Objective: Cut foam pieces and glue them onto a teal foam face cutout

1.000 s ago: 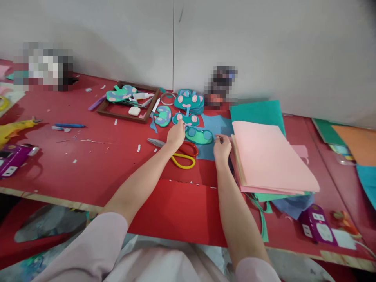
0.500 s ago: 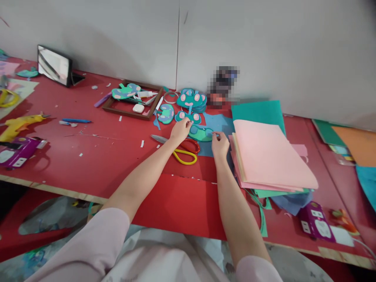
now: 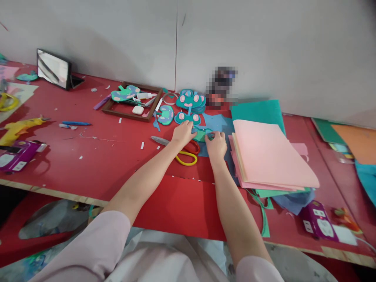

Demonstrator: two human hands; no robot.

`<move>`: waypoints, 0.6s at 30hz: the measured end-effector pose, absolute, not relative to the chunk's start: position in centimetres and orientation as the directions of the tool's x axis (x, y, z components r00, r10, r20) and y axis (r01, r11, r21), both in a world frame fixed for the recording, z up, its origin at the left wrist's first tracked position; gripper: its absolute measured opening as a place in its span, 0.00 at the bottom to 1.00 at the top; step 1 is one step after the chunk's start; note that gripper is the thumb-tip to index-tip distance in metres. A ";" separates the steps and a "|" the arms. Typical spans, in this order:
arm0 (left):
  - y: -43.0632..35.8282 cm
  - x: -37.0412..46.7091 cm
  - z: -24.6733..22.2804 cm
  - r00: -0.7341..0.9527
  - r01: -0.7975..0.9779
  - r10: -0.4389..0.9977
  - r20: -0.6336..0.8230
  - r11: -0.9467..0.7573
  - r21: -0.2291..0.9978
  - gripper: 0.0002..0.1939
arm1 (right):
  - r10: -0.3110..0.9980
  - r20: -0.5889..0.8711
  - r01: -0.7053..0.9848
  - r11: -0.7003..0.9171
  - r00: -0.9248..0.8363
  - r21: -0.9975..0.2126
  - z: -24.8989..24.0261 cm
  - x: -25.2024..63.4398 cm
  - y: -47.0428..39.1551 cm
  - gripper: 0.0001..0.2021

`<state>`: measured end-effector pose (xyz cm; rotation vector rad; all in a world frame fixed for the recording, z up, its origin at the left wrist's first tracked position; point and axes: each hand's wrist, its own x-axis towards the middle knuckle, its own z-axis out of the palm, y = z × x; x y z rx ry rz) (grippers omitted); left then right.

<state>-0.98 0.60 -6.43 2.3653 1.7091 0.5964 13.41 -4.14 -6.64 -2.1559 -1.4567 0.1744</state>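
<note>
A green felt piece [image 3: 200,135] with blue round patches lies on blue felt [image 3: 219,122] between my two hands. My left hand [image 3: 183,134] grips its left end, thumb on top, fingers bent. At the right end, my right hand [image 3: 216,144] has its fingers curled onto the edge. Just behind is a finished-looking frog-face felt piece [image 3: 188,118] with pink spots, and beyond it a stack of similar frog faces [image 3: 190,100]. Scissors [image 3: 188,157] with red and yellow handles lie under my left wrist, blades pointing left.
Pink felt sheets [image 3: 270,156] are piled at right. A brown wooden frame [image 3: 126,115] holds small tools at back left. A yellow glue gun [image 3: 23,127], a purple power strip [image 3: 19,156] and a propped phone [image 3: 53,68] stand farther left. Another purple power strip [image 3: 319,221] sits front right.
My hands have come closer together over the green felt piece. The left moved slightly right and down, and the right moved left, covering more of the piece's ends.
</note>
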 end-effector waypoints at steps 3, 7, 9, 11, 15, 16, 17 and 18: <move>0.5 -1.0 -6.4 0.261 0.875 0.939 0.224 -0.328 0.356 0.06 | 0.905 0.158 0.806 -0.259 0.395 -0.532 -6.6 14.0 -4.1 0.11; 0.7 -1.2 -6.4 0.167 0.816 0.936 0.308 -0.307 0.490 0.06 | 0.847 0.272 0.715 -0.168 0.457 -0.679 -7.2 15.0 -3.8 0.13; 0.9 -1.5 -6.4 0.086 0.739 0.922 0.378 -0.313 0.597 0.06 | 0.796 0.365 0.684 -0.083 0.483 -0.725 -7.6 15.4 -3.6 0.15; 1.4 -1.9 -6.5 -0.003 0.643 0.907 0.422 -0.321 0.695 0.07 | 0.765 0.419 0.666 -0.017 0.488 -0.745 -7.9 15.5 -3.4 0.16; 2.2 -2.4 -6.8 -0.122 0.535 0.915 0.384 -0.265 0.802 0.09 | 0.778 0.407 0.622 0.026 0.479 -0.782 -8.2 15.7 -3.2 0.17; 2.4 -2.5 -6.8 -0.131 0.529 0.921 0.368 -0.249 0.812 0.10 | 0.789 0.382 0.600 0.020 0.482 -0.799 -8.2 15.7 -3.2 0.17; 2.5 -2.6 -6.9 -0.131 0.521 0.926 0.354 -0.239 0.819 0.10 | 0.799 0.356 0.577 0.014 0.485 -0.817 -8.1 15.7 -3.2 0.18; 2.5 -2.6 -6.9 -0.124 0.508 0.933 0.339 -0.234 0.829 0.11 | 0.807 0.335 0.556 0.010 0.487 -0.831 -8.0 15.6 -3.2 0.18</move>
